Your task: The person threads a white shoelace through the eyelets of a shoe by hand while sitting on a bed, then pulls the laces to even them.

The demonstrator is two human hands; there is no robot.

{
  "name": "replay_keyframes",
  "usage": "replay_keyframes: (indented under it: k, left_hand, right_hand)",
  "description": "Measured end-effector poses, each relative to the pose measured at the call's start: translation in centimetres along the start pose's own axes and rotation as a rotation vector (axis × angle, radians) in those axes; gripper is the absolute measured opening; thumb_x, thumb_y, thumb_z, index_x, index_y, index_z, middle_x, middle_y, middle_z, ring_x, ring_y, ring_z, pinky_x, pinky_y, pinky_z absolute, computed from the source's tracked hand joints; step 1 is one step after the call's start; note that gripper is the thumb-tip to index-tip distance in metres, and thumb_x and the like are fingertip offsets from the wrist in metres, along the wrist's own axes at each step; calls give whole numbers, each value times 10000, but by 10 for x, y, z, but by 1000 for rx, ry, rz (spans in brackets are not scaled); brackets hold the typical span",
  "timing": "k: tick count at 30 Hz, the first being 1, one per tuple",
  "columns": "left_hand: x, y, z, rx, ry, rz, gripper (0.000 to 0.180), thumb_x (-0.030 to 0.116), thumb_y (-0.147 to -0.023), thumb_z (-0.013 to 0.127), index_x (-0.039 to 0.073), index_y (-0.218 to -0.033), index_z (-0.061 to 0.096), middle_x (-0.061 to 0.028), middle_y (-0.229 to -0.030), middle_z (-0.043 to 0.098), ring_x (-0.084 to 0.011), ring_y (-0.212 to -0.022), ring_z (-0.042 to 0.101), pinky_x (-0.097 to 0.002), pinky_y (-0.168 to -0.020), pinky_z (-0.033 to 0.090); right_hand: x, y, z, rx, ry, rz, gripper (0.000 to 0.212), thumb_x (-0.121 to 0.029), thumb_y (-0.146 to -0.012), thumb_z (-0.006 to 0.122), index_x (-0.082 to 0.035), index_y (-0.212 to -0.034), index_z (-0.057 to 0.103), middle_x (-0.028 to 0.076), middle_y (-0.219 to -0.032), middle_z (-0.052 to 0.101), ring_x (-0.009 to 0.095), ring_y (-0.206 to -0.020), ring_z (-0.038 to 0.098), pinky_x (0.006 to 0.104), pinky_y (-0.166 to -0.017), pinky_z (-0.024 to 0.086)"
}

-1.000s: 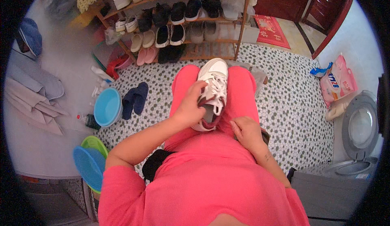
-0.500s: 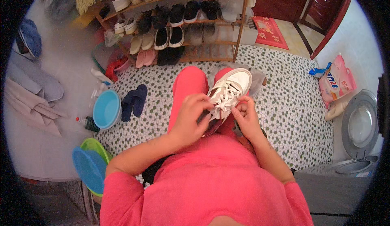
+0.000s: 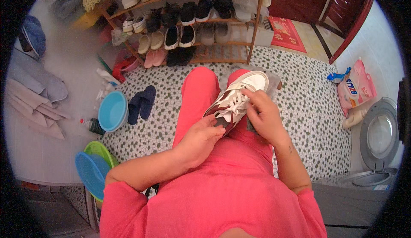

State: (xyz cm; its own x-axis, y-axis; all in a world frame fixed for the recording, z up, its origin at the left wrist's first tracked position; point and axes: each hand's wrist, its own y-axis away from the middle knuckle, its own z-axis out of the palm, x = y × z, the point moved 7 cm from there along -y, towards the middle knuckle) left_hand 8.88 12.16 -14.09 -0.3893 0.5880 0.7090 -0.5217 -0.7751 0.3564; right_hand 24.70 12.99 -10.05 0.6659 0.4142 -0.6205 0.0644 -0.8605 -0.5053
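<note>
A white and dark red sneaker with white laces lies tilted on my lap, toe pointing up and right, over my pink trousers. My left hand grips the heel end of the sneaker from below. My right hand rests on its right side, fingers pinching at the laces near the tongue.
A wooden shoe rack full of shoes stands ahead. Dark blue slippers, a light blue basin and stacked blue and green basins sit to the left. A detergent bag and a washing machine door are at right. The floor is pebble-patterned.
The sneaker has swung from pointing straight ahead to tilting right. My right hand came up from my lap onto the laces, and my left hand slid down to the heel.
</note>
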Motion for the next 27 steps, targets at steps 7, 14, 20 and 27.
replay_keyframes:
  k: [7, 14, 20, 27]
  left_hand:
    - [-2, -31, -12, -47, 100, 51, 315, 71, -785, 564, 27, -1086, 480, -107, -1140, 527, -206, -1087, 468, -351, -949, 351]
    - [-32, -46, -30, 90, 307, 143, 242, 109, -822, 541, 116, -1050, 461, -103, -1078, 555, -251, -995, 533, -400, -905, 407]
    - [-31, -44, -14, 3, 234, 160, 378, 146, -881, 491, 118, -1201, 293, -101, -1121, 490, -219, -1009, 513, -372, -867, 427]
    - [-35, -47, -18, -75, 245, 198, 313, 267, -909, 456, 133, -1188, 408, -59, -1156, 511, -197, -1049, 492, -352, -897, 397]
  right_hand:
    - [11, 12, 11, -3, -23, 56, 153, -103, -810, 553, -52, -954, 561, 140, -867, 578, 336, -792, 578, 386, -664, 467]
    - [18, 21, -12, 124, -190, 170, 145, -80, -782, 627, -25, -895, 554, 96, -786, 563, 233, -710, 574, 307, -637, 462]
    - [-4, 26, 12, -30, -92, 59, 229, -92, -774, 623, -47, -996, 587, 114, -906, 569, 282, -756, 595, 345, -617, 483]
    - [-19, 23, 14, -21, 125, -194, 129, -88, -845, 530, -40, -959, 565, 59, -804, 550, 224, -679, 582, 315, -595, 474]
